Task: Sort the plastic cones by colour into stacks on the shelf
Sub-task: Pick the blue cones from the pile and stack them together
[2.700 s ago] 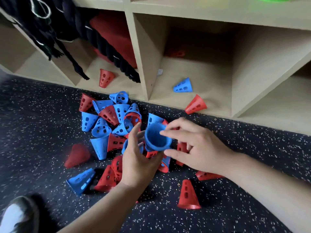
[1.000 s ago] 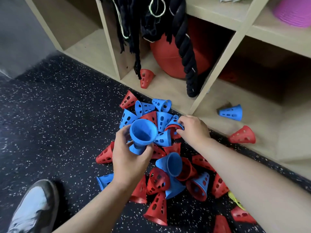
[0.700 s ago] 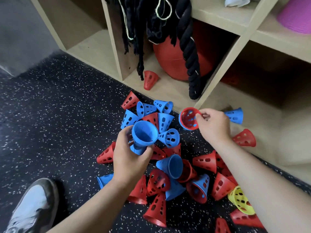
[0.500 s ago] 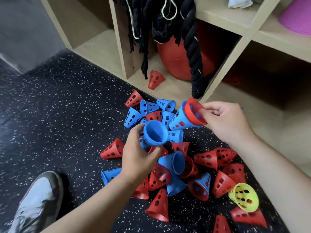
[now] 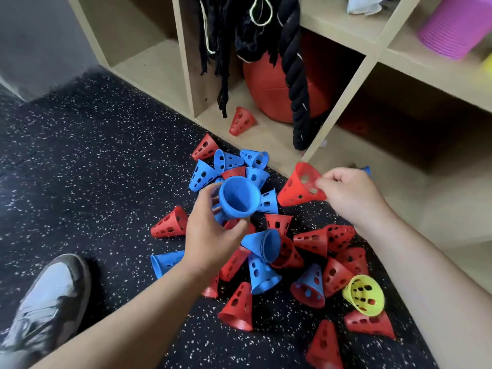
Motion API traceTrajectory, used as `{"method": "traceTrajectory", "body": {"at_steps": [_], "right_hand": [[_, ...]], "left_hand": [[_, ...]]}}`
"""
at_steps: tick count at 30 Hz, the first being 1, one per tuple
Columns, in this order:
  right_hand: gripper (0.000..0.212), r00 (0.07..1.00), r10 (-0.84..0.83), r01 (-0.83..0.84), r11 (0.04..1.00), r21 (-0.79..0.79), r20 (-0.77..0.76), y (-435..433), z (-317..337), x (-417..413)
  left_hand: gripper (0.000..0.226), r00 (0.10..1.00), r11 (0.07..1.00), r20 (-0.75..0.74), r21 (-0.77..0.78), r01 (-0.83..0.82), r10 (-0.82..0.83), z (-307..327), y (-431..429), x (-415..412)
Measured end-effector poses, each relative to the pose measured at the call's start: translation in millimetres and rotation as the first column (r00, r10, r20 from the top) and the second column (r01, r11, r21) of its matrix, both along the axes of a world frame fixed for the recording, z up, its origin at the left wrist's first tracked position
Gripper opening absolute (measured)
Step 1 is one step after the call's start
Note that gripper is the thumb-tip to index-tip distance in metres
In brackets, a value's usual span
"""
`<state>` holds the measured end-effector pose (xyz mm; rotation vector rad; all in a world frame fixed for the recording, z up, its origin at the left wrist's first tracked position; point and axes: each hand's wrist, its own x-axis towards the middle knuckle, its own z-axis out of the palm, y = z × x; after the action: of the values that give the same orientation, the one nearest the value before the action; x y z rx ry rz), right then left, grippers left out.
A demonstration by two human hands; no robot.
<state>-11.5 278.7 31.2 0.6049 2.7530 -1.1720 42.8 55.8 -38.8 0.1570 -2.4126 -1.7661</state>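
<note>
– so, what is the left hand [image 5: 210, 235] doing?
– it is curling its fingers round a nested stack of blue plastic cones [image 5: 239, 197], keeping the open mouth tilting upward, probably so another blue one is dropping straight in.
– and the right hand [image 5: 351, 195]?
– at three o'clock of that stack, it is pinching a red perforated plastic cone [image 5: 298, 190] above the mixed pile of cones [image 5: 311, 243] on the speckled black floor [image 5: 93, 155].
– heading where?
– likely the wooden shelf [image 5: 149, 65] at twelve o'clock, where a lone red cone [image 5: 241, 121] is lying; most sorting is remaining.
</note>
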Motion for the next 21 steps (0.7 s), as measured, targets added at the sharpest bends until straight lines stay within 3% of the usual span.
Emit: {"method": "traceTrajectory", "body": {"at_steps": [6,12,18,21], "right_hand": [[0.027,0.986,-0.105,0.074,0.972,0.222,0.132,40.6,-36.8,11.5],[0.008,0.942,-0.197,0.046,0.879,0.475,0.273,77.6,-43.8,14.5],[0.02,0.873,-0.293,0.113,0.9,0.421,0.391,80.0,-68.0,35.9],[0.013,0.816,-0.34,0.31,0.94,0.142,0.467,76.4,-80.7,38.5]], "left_hand": [[0.057,0.999,1.0,0.023,-0.016,-0.026,0.026,-4.8,-1.4,-1.0],[0.06,1.0,1.0,0.016,-0.022,-0.013,0.014,-7.2,0.3,0.1],[0.06,1.0,1.0,0.012,-0.024,-0.005,0.005,-9.0,1.1,1.4],[0.058,1.0,1.0,-0.001,-0.029,-0.002,0.002,-8.4,1.2,1.9]]}}
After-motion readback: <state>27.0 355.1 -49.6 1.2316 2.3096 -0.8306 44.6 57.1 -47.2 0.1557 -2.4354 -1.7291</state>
